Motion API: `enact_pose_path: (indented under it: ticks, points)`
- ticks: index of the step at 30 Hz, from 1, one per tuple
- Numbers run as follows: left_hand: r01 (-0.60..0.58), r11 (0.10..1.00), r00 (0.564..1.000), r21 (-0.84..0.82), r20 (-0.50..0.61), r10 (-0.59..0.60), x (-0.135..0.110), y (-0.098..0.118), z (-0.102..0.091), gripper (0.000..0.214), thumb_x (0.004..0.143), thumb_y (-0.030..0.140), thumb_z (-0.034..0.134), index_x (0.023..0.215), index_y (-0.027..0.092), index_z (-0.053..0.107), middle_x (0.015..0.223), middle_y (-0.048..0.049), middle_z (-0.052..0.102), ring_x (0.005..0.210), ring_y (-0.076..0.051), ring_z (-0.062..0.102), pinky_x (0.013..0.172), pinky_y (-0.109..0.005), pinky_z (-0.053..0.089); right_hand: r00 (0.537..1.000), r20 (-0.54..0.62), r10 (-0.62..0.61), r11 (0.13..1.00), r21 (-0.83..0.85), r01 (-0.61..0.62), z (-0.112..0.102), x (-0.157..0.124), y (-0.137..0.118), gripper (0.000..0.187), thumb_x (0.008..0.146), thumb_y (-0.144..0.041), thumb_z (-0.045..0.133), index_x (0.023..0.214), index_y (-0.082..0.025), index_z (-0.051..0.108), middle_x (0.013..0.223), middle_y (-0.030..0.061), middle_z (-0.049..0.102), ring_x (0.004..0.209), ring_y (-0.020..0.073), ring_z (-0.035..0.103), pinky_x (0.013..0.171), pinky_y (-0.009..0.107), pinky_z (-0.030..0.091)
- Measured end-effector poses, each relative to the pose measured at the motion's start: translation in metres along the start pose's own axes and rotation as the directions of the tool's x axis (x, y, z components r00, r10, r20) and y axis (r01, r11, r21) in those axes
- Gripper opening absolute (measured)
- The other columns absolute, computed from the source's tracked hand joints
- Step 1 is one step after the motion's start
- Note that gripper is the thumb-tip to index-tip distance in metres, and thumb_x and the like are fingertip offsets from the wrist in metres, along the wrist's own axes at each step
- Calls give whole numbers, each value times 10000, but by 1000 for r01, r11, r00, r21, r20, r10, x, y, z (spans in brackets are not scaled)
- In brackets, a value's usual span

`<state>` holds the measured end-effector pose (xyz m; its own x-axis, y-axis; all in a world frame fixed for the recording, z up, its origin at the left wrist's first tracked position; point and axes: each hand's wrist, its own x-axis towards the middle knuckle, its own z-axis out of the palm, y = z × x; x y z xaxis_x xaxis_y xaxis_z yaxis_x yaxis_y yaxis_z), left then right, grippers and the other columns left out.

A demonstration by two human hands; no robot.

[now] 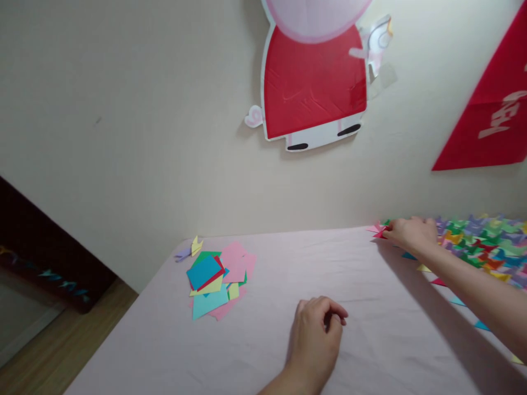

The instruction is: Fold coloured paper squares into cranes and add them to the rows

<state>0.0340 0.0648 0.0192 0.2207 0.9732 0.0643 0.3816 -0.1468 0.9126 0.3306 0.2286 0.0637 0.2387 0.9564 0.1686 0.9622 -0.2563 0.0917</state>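
My right hand (pixel 411 233) reaches to the back right of the table, its fingers closed on a small red folded paper crane (pixel 377 233) by the wall. A pink folded piece sits beside that crane. To the right stand rows of folded paper cranes (pixel 486 247) in many colours, partly hidden by my right hand and forearm. My left hand (pixel 317 334) rests on the pale pink cloth (pixel 272 351), fingers loosely curled with nothing visible in them. Left of it lies a loose pile of coloured paper squares (pixel 205 271).
Two folded paper pieces, one yellow (pixel 196 246) and one lilac (pixel 183 253), sit at the back left corner. A cartoon cutout (pixel 315 82) and a red banner (pixel 489 115) hang on the wall behind. The table's left edge drops to a wooden floor (pixel 94 323).
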Motion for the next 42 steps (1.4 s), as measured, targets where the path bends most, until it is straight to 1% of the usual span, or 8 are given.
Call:
enact_pose_path:
  ticks: [5, 11, 25, 30, 34, 38, 40, 42]
  points:
    - [7, 1000, 1000, 6, 21, -7, -1, 2, -1, 246, 811, 111, 490, 821, 251, 692, 812, 23, 706, 886, -201, 585, 837, -321, 407, 997, -60, -42, 998, -41, 40, 19, 8, 2, 241, 793, -273, 583, 595, -171, 675, 934, 220, 713, 955, 327, 512, 732, 413, 240]
    - [-25, 999, 1000, 21, 12, 25, -1, 0, 0, 257, 815, 101, 481, 820, 256, 687, 815, 29, 705, 878, -198, 582, 817, -317, 403, 995, -80, -50, 998, -43, 47, 30, 13, 6, 263, 794, -288, 599, 579, -155, 669, 922, 229, 692, 927, 319, 494, 720, 416, 241]
    - [-23, 999, 1000, 38, 8, 23, 0, 0, 1, 260, 795, 98, 481, 798, 257, 687, 817, 29, 706, 866, -201, 580, 821, -325, 399, 994, -109, -22, 1000, 7, 23, 34, 17, 9, 296, 762, -320, 615, 500, -182, 622, 853, 207, 683, 896, 327, 500, 701, 420, 250]
    - [-34, 998, 999, 45, 6, 33, -1, 0, 1, 261, 797, 96, 484, 804, 257, 690, 811, 29, 706, 854, -198, 581, 823, -326, 397, 994, -111, -13, 1000, 26, 16, 35, 16, 7, 294, 748, -364, 641, 517, -183, 653, 823, 195, 673, 890, 322, 495, 696, 415, 246]
    - [-35, 999, 999, 36, 6, 35, -1, 1, 1, 265, 794, 95, 481, 799, 258, 690, 803, 31, 706, 853, -199, 582, 818, -323, 398, 992, -123, 22, 998, 57, -15, 24, 15, 6, 315, 765, -455, 628, 613, -187, 690, 849, 198, 680, 901, 336, 494, 701, 410, 249]
    - [-38, 999, 999, 34, 3, 38, -1, 2, 0, 256, 791, 101, 485, 794, 253, 691, 798, 28, 706, 843, -197, 583, 816, -324, 399, 978, -176, 115, 989, 114, -96, -9, 12, 10, 358, 807, -484, 567, 850, -158, 709, 917, 218, 684, 912, 360, 499, 713, 423, 271]
    - [-45, 998, 999, 41, 0, 45, -1, 2, 0, 256, 795, 105, 484, 801, 251, 694, 802, 24, 706, 844, -198, 582, 818, -326, 401, 967, -220, 125, 984, 154, -92, -27, 3, 11, 392, 849, -489, 508, 987, -163, 676, 1048, 213, 666, 965, 357, 495, 735, 423, 290]
    - [-54, 997, 999, 53, -4, 54, -1, 2, 0, 251, 797, 111, 487, 809, 249, 696, 812, 20, 706, 847, -198, 582, 818, -327, 406, 959, -261, 110, 977, 205, -57, -38, -16, 6, 374, 852, -498, 493, 1009, -193, 643, 1072, 178, 655, 978, 344, 498, 751, 414, 315]
